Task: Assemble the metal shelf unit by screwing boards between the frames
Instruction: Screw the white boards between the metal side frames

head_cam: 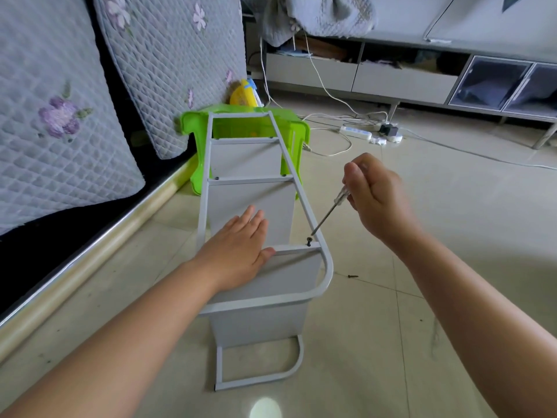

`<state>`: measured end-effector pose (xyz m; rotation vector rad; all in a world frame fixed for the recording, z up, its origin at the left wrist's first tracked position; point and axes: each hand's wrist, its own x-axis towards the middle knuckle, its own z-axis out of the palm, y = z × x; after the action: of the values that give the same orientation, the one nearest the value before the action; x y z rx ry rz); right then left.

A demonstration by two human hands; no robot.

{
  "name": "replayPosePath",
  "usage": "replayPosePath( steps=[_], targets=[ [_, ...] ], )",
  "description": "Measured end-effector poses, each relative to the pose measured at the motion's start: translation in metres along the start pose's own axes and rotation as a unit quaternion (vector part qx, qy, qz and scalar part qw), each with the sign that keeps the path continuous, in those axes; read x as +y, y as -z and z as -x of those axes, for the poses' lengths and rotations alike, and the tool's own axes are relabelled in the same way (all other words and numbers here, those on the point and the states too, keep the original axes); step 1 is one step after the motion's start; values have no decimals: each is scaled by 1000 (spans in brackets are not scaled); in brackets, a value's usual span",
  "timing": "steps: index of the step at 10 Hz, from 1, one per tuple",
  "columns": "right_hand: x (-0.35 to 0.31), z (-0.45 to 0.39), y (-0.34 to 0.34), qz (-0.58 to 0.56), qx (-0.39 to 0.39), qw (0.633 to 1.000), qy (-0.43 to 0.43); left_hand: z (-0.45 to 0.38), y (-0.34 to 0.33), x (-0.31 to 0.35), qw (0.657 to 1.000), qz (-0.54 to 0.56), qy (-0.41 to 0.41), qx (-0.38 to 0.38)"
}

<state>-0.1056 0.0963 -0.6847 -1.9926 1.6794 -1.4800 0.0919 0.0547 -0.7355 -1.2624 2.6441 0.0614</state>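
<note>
Here the shelf unit lay on its side on the floor. Left hand rested flat, fingers spread, on a board. Right hand was clamped on a screwdriver, tip just above a screw in the frame crossbar. Spare screw lay nearby.

Left hand laid flat, palm down, fingers straight, close together and pointing away, thumb stretched out to the right along the near edge. Left forearm bare, reaching in from the lower left, wrist straight. Right hand raised higher and off to the right, curled into a loose fist with the back turned toward the camera, thumb on top pressing against the forefinger, closed around a thin handle. Right forearm bare, entering from the lower right, wrist slightly bent inward. Hands well apart.
</note>
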Motion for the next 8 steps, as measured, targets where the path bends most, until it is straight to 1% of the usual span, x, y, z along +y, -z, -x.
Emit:
replayPosePath(
  steps=[2,3,6,8],
  targets=[
    [2,5,-4,41,-37,998,30,0,-4,-1,1000,-4,-2,17],
    [2,4,-5,44,-29,998,43,0,-4,-1,1000,-4,-3,20],
    [-5,1,-8,69,-37,996,51,-1,-5,-2,1000,0,-7,24],
    [-9,0,-7,77,-59,995,38,-1,-6,-2,1000,0,-7,26]
  ],
)
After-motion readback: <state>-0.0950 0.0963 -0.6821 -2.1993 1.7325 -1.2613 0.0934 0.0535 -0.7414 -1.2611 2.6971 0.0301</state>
